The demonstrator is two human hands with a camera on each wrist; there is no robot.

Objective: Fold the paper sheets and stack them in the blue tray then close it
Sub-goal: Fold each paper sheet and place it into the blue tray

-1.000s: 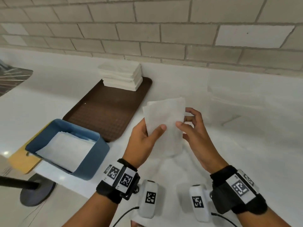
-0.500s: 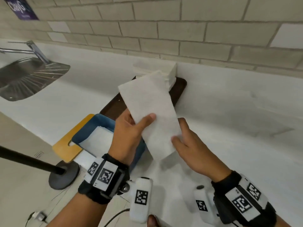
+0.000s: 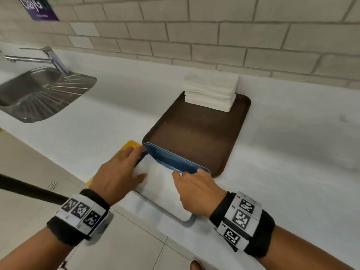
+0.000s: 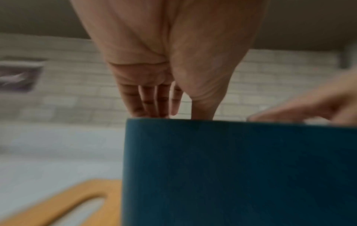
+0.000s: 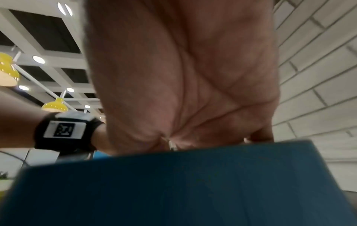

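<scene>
The blue tray stands at the counter's front edge, and a folded white paper sheet lies across its top. My left hand rests on the sheet's left side, fingers straight and reaching down at the tray's left corner. My right hand has its thumb on top of the sheet. Its fingers bend over the sheet's far right edge, and their tips are hidden. The left wrist view shows my left hand dipping behind the tray's wall. In the right wrist view my right hand is above the tray's wall.
A stack of unfolded paper sheets sits at the far end of a brown tray behind the blue one. A yellow lid lies under the blue tray's left side. A steel sink is at the far left. Brick wall behind.
Both hands have carried the folded sheet from in front of me down and left onto the blue tray. My head has turned left, bringing the sink into view.
</scene>
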